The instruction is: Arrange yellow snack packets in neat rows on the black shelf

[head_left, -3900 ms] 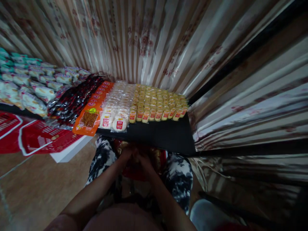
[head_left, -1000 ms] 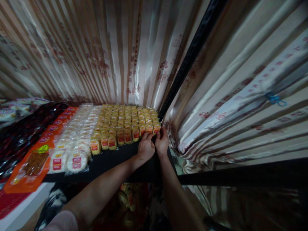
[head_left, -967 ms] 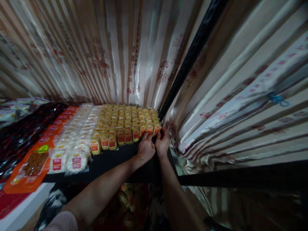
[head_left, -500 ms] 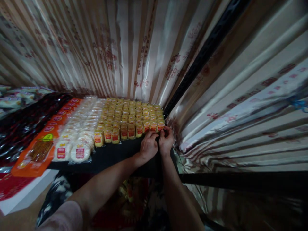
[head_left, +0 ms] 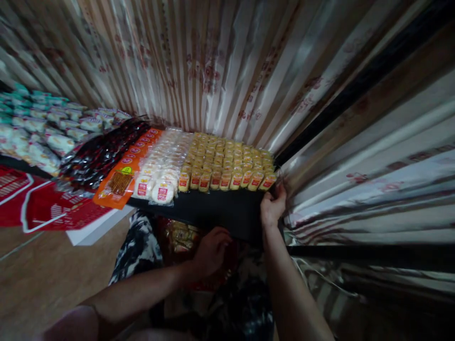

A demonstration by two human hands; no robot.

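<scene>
Yellow packs (head_left: 227,161): standing in close rows on the black shelf (head_left: 213,208), centre to right of my frame; they sit so tight that, I judge, one knock could topple several.
Right hand (head_left: 273,203): right of centre, fingers bent up at the shelf's corner, just beside the last front pack; I cannot tell whether it touches or pinches that pack. A sideways push there could skew the row's end.
Left hand (head_left: 213,248): lower centre, in shadow, fingers loosely curled over the red container; too dark for me to tell whether it grips anything. Rising carelessly, it could hit the shelf's front edge.
Red container (head_left: 209,283): below the shelf, between the patterned trousers (head_left: 140,241), with loose packs (head_left: 182,237) inside; a shifting knee could tilt it and spill them.
White packs (head_left: 163,189): left of the yellow rows, near the front edge; a brushing forearm could drag one off.
Changed: half a second ago I see both hands together at the row's right end; now the left is down at the container while the right remains up there.
View: swung, so teal packs (head_left: 21,102) show at upper left.
</scene>
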